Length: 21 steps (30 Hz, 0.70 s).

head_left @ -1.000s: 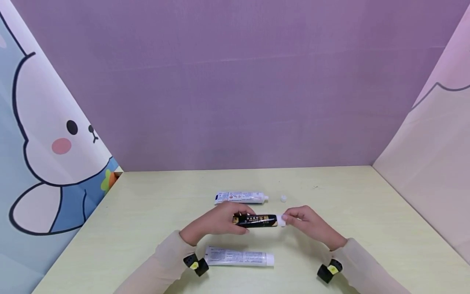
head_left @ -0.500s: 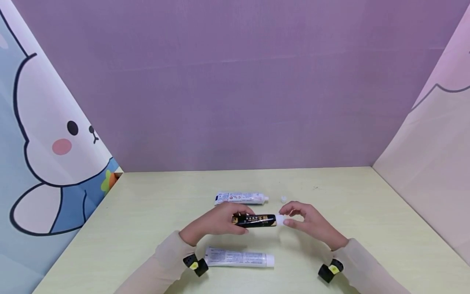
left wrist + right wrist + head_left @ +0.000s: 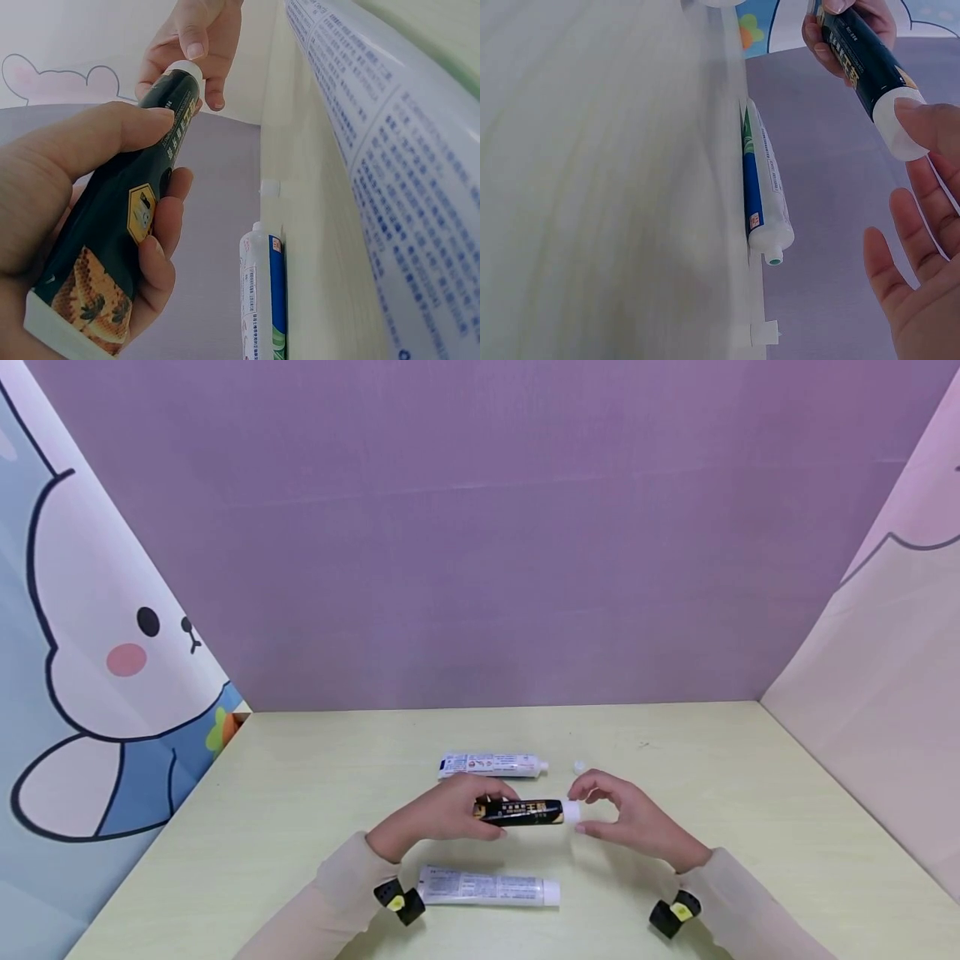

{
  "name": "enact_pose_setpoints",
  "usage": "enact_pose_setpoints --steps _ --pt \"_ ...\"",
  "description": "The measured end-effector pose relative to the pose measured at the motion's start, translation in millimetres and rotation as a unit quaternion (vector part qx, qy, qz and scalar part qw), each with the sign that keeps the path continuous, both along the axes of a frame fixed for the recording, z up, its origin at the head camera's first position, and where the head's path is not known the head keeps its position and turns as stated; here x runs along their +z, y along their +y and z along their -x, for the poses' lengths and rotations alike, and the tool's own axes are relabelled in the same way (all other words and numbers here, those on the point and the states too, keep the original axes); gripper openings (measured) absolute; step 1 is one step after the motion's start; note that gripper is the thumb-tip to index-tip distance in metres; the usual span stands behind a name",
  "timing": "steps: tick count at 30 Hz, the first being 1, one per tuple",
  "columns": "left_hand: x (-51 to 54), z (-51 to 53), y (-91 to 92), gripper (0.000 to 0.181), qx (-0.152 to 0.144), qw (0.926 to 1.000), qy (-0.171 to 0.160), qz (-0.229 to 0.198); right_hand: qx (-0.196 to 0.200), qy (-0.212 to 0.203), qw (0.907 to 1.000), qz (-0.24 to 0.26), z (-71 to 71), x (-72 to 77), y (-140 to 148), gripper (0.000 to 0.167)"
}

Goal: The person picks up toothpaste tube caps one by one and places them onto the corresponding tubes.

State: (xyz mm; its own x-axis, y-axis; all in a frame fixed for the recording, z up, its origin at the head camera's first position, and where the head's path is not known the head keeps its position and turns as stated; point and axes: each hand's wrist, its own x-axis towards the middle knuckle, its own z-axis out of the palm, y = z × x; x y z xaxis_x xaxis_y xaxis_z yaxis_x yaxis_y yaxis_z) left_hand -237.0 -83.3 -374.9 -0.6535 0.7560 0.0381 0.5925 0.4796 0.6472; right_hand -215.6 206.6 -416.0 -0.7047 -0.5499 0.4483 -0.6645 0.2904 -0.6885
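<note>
My left hand (image 3: 453, 810) grips a black toothpaste tube (image 3: 525, 812) with gold lettering, held level above the table. The tube's white cap (image 3: 572, 812) is on its right end. Around that cap, my right hand (image 3: 633, 817) has its thumb and fingers spread, with a gap showing at the thumb in the head view. In the right wrist view the thumb (image 3: 934, 129) overlaps the cap; whether it touches cannot be told. Behind the hands lies a white-and-blue toothpaste tube (image 3: 491, 765), its nozzle bare, with a small loose white cap (image 3: 579, 767) to its right.
A white capped tube (image 3: 480, 887) with blue print lies on the pale table (image 3: 315, 777) in front of the hands. A purple panel (image 3: 480, 568) stands at the table's back, with printed cloth (image 3: 112, 693) on the left and a pale sheet (image 3: 885, 693) on the right.
My right hand has let go of the cap, its fingers and thumb parting around it. The left hand still holds the black tube almost in place; its lettering has turned slightly.
</note>
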Motion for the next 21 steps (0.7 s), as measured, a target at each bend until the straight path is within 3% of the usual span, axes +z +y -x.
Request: enact_pose_setpoints --steps 21 --pt "1.6 1.6 3.0 0.036 -0.001 0.9999 0.003 -0.011 0.007 0.01 0.9999 -0.001 7.2 2.0 3.7 0.027"
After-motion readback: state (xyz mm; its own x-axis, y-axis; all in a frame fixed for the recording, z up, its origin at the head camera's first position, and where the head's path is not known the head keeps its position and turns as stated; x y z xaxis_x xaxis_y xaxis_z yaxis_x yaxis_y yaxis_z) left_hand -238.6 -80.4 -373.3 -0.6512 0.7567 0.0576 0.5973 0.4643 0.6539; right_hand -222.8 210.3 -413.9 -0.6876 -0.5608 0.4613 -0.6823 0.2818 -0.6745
